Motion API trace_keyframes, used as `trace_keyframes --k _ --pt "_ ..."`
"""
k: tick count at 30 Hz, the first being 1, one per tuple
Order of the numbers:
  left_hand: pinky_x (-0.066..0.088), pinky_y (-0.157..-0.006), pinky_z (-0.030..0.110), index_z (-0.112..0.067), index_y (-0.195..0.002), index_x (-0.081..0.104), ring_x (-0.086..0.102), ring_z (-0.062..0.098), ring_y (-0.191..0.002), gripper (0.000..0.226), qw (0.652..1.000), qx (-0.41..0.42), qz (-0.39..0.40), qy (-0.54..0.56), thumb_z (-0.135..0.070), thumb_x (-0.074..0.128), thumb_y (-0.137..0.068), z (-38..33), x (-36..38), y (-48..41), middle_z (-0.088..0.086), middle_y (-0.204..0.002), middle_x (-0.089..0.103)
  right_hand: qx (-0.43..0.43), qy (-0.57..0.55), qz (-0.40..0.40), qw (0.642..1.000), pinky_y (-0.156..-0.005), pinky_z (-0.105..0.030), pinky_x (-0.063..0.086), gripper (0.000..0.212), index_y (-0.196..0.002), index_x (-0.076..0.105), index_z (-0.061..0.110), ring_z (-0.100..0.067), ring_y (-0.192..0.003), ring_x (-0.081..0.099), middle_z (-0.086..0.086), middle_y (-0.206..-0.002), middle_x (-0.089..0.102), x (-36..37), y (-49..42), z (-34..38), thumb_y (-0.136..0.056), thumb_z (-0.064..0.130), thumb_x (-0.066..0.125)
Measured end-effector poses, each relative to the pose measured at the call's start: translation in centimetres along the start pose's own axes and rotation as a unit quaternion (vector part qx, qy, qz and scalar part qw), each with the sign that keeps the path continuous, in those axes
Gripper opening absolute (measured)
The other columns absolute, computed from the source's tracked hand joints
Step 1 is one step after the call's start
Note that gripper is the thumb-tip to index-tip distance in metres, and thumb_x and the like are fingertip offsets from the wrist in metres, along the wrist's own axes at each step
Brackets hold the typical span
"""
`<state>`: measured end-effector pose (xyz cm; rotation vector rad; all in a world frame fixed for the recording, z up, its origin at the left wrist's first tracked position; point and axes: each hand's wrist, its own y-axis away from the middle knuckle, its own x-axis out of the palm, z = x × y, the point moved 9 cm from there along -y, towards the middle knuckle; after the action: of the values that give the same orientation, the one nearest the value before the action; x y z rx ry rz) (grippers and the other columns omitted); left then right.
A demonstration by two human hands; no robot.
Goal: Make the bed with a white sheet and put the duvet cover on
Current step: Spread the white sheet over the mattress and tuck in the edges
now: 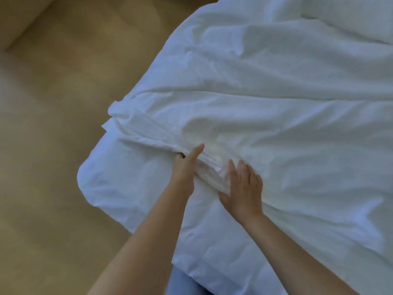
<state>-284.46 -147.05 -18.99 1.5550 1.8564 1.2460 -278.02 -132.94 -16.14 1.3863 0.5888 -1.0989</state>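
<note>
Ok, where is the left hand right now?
In the head view, lower centre: the left hand grips the duvet cover at its bunched edge near the corner of the bed, just left of the right hand lying flat.

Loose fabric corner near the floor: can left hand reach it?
Likely yes: the left hand grips the bunched fold running to that corner; nothing lies between, but it must let go first.
</note>
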Motion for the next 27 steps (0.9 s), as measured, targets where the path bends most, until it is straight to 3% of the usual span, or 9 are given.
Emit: trace_keyframes --k 2,4,8,11,14,16,18,23,27 --pt "0.052 -0.084 0.035 0.001 -0.124 0.055 0.065 0.027 -0.098 0.046 0.999 -0.043 0.02 -0.009 -0.017 0.068 -0.084 1.8 3.1 0.1 0.013 -0.109 0.066 0.064 -0.006 -0.003 0.998 -0.098 -0.053 0.037 0.09 -0.141 0.039 0.004 -0.042 -0.127 0.042 -0.025 -0.139 0.043 0.0 1.1 -3.7 -0.066 0.032 0.08" --pt "0.053 -0.069 0.03 -0.001 -0.116 0.057 0.064 0.021 -0.084 0.033 0.996 -0.075 0.012 -0.048 -0.016 0.064 -0.087 3.4 4.9 0.5 0.008 -0.096 0.067 0.066 0.007 -0.009 0.998 -0.084 -0.046 0.047 0.071 -0.132 0.049 0.0 -0.042 -0.115 0.05 -0.024 -0.127 0.052 -0.4 1.7 -5.5 -0.069 0.019 0.077" --pt "0.052 -0.054 0.026 -0.006 -0.105 0.055 0.06 0.017 -0.071 0.016 0.995 -0.02 -0.065 -0.067 -0.006 0.055 -0.089 2.8 3.9 2.1 0.007 -0.086 0.061 0.062 -0.02 -0.01 0.998 -0.071 -0.036 0.04 0.034 -0.118 0.053 0.009 -0.032 -0.103 0.051 -0.011 -0.112 0.055 -2.8 0.7 -6.7 -0.084 0.004 0.048" --pt "0.051 -0.047 0.023 -0.017 -0.09 0.059 0.063 0.016 -0.072 0.014 0.992 0.038 -0.103 -0.056 -0.006 0.053 -0.085 1.5 0.7 3.7 0.001 -0.084 0.064 -0.028 0.002 0.004 1.0 -0.052 -0.032 0.025 0.008 -0.08 0.047 0.016 -0.032 -0.076 0.052 -0.003 -0.079 0.052 -4.7 1.1 -4.4 -0.082 0.009 0.049" --pt "0.053 -0.049 0.025 -0.009 -0.101 0.062 0.063 0.021 -0.073 0.02 0.986 0.008 -0.147 -0.077 -0.005 0.052 -0.084 3.6 -3.4 5.2 0.005 -0.083 0.064 -0.099 0.017 0.089 0.991 -0.056 -0.031 0.023 0.015 -0.078 0.035 0.019 -0.029 -0.071 0.047 -0.006 -0.084 0.055 -2.3 4.2 -2.0 -0.082 0.013 0.048" --pt "0.052 -0.052 0.028 -0.003 -0.11 0.058 0.061 0.023 -0.072 0.023 0.978 -0.059 -0.169 -0.111 -0.009 0.056 -0.087 6.1 -5.8 5.9 0.009 -0.084 0.062 -0.115 -0.017 0.16 0.98 -0.065 -0.031 0.032 0.01 -0.093 0.042 0.018 -0.029 -0.092 0.052 -0.008 -0.103 0.053 0.7 6.8 -0.9 -0.086 0.013 0.046" --pt "0.051 -0.052 0.028 -0.004 -0.106 0.058 0.062 0.022 -0.07 0.021 0.974 -0.081 -0.17 -0.127 -0.016 0.061 -0.089 6.9 -7.2 6.0 0.009 -0.082 0.063 -0.102 -0.032 0.227 0.968 -0.079 -0.032 0.037 0.026 -0.115 0.043 0.013 -0.027 -0.108 0.044 -0.008 -0.116 0.044 4.4 8.6 -0.9 -0.089 0.014 0.044" --pt "0.055 -0.059 0.023 -0.016 -0.094 0.061 0.067 0.016 -0.08 0.007 0.983 0.025 -0.123 -0.131 -0.022 0.058 -0.093 2.1 -7.6 4.4 0.004 -0.091 0.068 -0.048 -0.151 0.15 0.976 -0.068 -0.03 0.036 0.028 -0.102 0.05 0.014 -0.021 -0.093 0.046 0.002 -0.095 0.041 4.0 5.9 -0.4 -0.088 0.038 0.053" --pt "0.056 -0.068 0.028 -0.011 -0.109 0.06 0.066 0.022 -0.091 0.017 0.99 0.023 -0.092 -0.107 -0.017 0.051 -0.097 1.8 -8.4 4.8 0.007 -0.101 0.068 -0.059 -0.281 0.148 0.946 -0.058 -0.022 0.031 0.018 -0.086 0.05 0.024 -0.005 -0.07 0.043 0.012 -0.081 0.043 2.9 4.2 3.9 -0.092 0.041 0.052"
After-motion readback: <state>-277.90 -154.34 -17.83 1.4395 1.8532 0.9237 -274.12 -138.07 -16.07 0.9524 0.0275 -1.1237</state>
